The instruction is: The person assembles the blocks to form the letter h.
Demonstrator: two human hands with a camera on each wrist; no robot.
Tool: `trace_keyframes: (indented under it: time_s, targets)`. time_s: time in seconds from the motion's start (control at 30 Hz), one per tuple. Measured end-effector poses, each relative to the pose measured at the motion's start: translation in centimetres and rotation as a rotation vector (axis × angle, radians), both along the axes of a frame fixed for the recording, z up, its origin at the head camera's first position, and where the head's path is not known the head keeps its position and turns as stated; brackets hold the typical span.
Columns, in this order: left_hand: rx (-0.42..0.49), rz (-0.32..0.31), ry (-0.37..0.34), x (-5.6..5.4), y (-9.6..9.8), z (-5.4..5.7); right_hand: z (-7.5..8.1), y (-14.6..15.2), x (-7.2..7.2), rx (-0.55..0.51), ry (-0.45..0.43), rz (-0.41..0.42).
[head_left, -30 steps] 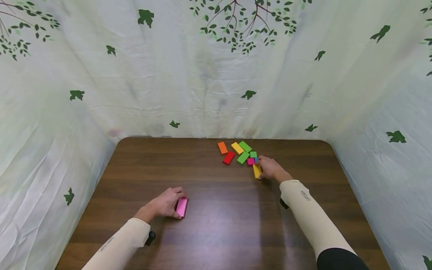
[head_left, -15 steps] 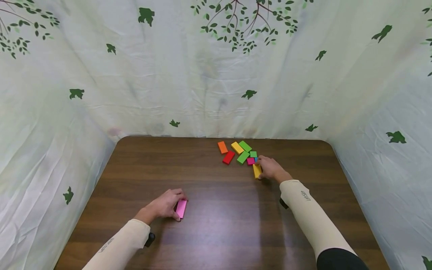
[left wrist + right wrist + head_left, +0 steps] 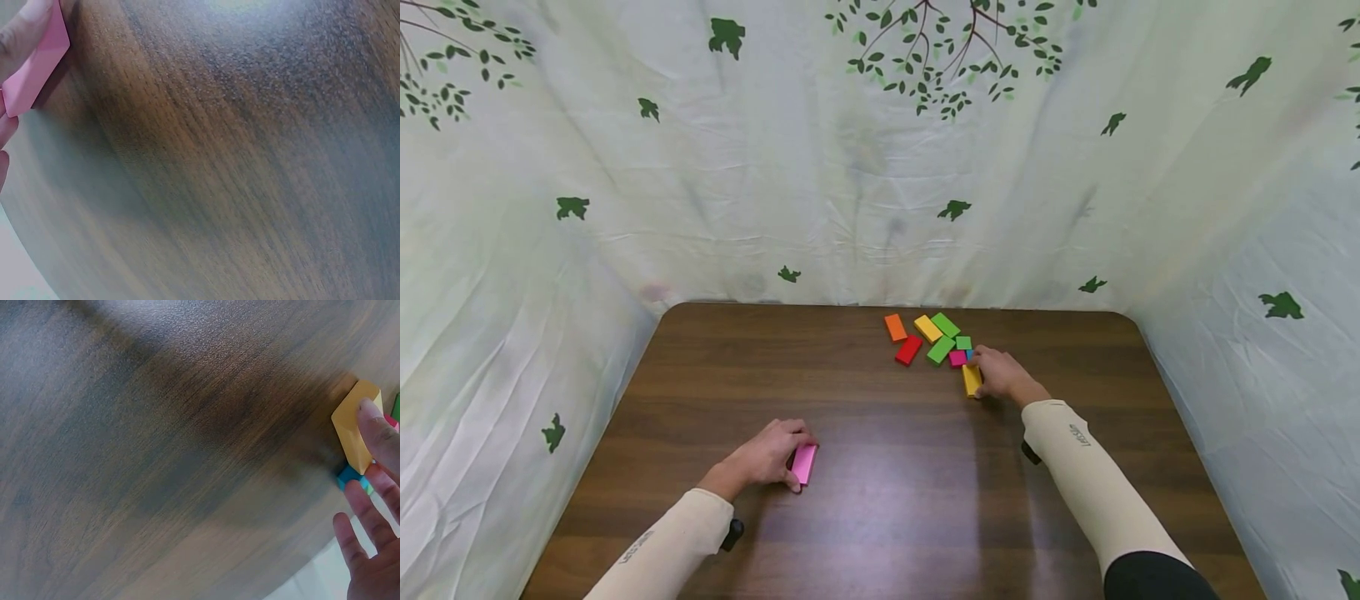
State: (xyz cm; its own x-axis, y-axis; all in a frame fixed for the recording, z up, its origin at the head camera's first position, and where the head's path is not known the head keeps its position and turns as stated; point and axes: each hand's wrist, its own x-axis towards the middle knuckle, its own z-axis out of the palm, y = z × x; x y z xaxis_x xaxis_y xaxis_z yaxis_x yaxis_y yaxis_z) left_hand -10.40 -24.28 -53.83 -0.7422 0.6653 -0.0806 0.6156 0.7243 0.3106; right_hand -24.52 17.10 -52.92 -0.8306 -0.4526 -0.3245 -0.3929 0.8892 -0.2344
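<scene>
My left hand (image 3: 771, 452) grips a pink rectangular block (image 3: 804, 464) by its two ends, between thumb and fingers, left of the table's middle. In the left wrist view the same pink block (image 3: 44, 62) shows at the upper left. Farther back on the right, my right hand (image 3: 1000, 373) pinches a yellow block (image 3: 972, 381) between thumb and fingers. The right wrist view shows the thumb on this yellow block (image 3: 351, 428), the other fingers spread. Beside it lie a magenta block (image 3: 957, 358) and a blue block (image 3: 351, 475), the latter partly hidden by the fingers in the head view.
Near the back edge of the brown wooden table (image 3: 880, 533) lie an orange block (image 3: 895, 327), a red block (image 3: 908, 350), a second yellow block (image 3: 927, 328) and several green blocks (image 3: 940, 350). A pale curtain (image 3: 880, 167) with leaf prints surrounds the table's back and sides.
The pink block in my left hand has shifted very slightly toward me since one second ago. The right hand and the other blocks have not visibly moved.
</scene>
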Motion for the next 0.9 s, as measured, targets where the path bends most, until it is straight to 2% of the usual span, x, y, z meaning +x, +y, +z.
trace_keyframes:
  time_s: [0.13, 0.6, 0.8, 0.9]
  targets:
    - [-0.011, 0.017, -0.018, 0.09, 0.0, 0.02, -0.11, 0.04, 0.03, -0.009, 0.005, -0.001]
    - [-0.007, -0.001, 0.02, 0.49, 0.04, 0.26, 0.11, 0.06, 0.05, -0.012, 0.015, 0.018]
    - [0.0, -0.001, -0.004, 0.8, -0.09, 0.4, 0.13, 0.11, 0.05, -0.012, 0.02, 0.029]
    - [0.008, -0.021, -0.002, 0.93, -0.22, 0.34, 0.07, 0.12, 0.1, -0.013, 0.021, 0.03]
